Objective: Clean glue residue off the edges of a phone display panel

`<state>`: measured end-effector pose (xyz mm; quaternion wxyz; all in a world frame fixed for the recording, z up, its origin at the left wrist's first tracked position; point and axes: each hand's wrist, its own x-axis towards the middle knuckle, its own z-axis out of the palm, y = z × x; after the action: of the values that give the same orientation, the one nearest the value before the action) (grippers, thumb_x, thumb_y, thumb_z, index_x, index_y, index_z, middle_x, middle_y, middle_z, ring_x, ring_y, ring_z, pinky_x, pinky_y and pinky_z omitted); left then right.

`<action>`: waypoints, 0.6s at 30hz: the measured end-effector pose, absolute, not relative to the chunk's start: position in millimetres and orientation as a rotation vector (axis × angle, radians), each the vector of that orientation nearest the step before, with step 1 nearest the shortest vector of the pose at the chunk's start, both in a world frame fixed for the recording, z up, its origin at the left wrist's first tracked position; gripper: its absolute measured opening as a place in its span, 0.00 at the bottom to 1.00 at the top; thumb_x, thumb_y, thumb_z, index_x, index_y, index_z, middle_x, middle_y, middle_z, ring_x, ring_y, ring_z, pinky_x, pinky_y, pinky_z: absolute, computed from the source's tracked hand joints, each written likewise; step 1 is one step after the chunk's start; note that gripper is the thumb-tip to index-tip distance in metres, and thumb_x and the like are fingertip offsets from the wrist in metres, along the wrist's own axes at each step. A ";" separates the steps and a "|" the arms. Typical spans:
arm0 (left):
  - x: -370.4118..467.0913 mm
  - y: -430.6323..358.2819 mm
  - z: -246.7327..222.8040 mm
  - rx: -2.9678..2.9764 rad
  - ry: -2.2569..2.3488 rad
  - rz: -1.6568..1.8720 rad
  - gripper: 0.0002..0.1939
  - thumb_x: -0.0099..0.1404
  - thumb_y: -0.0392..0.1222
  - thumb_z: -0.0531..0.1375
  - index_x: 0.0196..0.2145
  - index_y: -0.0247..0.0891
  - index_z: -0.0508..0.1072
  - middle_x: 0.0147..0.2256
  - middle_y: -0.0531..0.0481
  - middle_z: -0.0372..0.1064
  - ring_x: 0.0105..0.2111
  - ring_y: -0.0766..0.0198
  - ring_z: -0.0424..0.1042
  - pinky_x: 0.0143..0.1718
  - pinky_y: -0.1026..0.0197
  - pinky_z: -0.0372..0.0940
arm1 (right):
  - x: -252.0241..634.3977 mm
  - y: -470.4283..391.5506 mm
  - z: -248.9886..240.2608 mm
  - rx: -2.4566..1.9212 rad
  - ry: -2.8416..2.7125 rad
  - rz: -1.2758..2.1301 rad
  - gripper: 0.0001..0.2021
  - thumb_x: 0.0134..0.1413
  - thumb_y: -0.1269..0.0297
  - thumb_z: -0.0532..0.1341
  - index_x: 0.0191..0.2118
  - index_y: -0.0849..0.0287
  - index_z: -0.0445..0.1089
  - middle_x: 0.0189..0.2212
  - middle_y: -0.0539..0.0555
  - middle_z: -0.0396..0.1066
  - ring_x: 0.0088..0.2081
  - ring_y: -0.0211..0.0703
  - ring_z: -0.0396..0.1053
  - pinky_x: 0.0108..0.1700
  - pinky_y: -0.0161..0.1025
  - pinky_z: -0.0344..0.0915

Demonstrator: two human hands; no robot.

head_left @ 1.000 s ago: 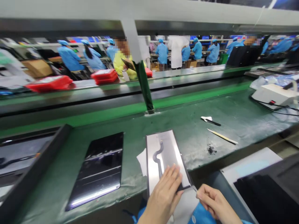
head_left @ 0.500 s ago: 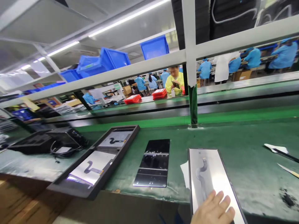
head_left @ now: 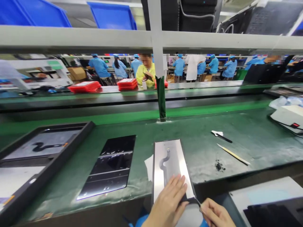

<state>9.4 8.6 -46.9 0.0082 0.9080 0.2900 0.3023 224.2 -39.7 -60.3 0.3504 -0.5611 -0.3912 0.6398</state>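
A: Report the state of each hand.

B: My left hand (head_left: pixel 169 201) lies flat and open, fingers extended, pressing on the near end of the silver panel (head_left: pixel 169 160). My right hand (head_left: pixel 216 214) is closed in a pinch on a thin tool (head_left: pixel 198 202); its tip meets a small black tab (head_left: pixel 188 199) at the panel's near right edge, just beside my left fingertips.

A: Where does the panel lie?

B: Lengthwise on the green table (head_left: pixel 236 138), its near end overhanging the table's front edge. A curved flex strip (head_left: pixel 165 159) shows on its face. A white slip of paper (head_left: pixel 149 165) sticks out from under its left side.

A: What is adjacent on the left?

B: A black glass panel (head_left: pixel 110 167) lies flat on the table, apart from the silver one. Farther left is a black tray (head_left: pixel 47 167), with another silver panel bearing a dark flex strip (head_left: pixel 44 145) in its far compartment.

A: And on the right?

B: A yellow stick (head_left: pixel 233 154) and a dark pen-like tool (head_left: pixel 223 137) with a white scrap at its end lie on the mat, well apart from my hands. A patch of black debris (head_left: pixel 219 165) sits nearer. A white box (head_left: pixel 287 116) stands at the far right.

A: Beyond the table?

B: Stacks of red trays (head_left: pixel 125 84) on the next line, and people in blue smocks (head_left: pixel 100 66).
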 end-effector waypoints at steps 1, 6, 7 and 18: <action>9.8 8.4 -46.6 2.824 0.912 0.963 0.21 0.70 0.33 0.56 0.60 0.31 0.64 0.59 0.36 0.67 0.62 0.50 0.63 0.59 0.48 0.66 | 222.8 -39.7 -59.1 -1.436 -1.011 1.667 0.36 0.31 0.23 0.62 0.20 0.55 0.57 0.15 0.41 0.50 0.18 0.29 0.41 0.22 0.34 0.38; 10.8 7.3 -42.8 2.808 0.941 0.983 0.19 0.72 0.34 0.55 0.59 0.32 0.67 0.59 0.38 0.68 0.61 0.51 0.65 0.59 0.49 0.66 | 222.6 -42.9 -62.5 -1.388 -0.963 1.721 0.35 0.33 0.24 0.63 0.22 0.55 0.56 0.14 0.40 0.49 0.16 0.27 0.39 0.19 0.33 0.34; 10.9 7.2 -41.9 2.813 0.948 0.972 0.18 0.72 0.34 0.54 0.58 0.31 0.67 0.59 0.38 0.68 0.61 0.51 0.65 0.58 0.49 0.67 | 223.1 -43.6 -64.0 -1.390 -0.952 1.729 0.34 0.34 0.25 0.63 0.23 0.55 0.56 0.14 0.39 0.49 0.15 0.27 0.39 0.19 0.33 0.34; 11.1 5.4 -36.0 2.785 0.957 0.969 0.19 0.72 0.34 0.54 0.60 0.32 0.66 0.59 0.38 0.68 0.62 0.52 0.64 0.59 0.48 0.66 | 223.2 -47.1 -69.1 -1.365 -0.962 1.710 0.32 0.40 0.28 0.63 0.23 0.55 0.56 0.15 0.39 0.50 0.15 0.26 0.39 0.18 0.31 0.35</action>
<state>11.1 5.4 -36.0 0.0206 0.8981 0.3085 0.3126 223.2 -47.1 -69.1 0.3672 -0.5312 -0.3745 0.6654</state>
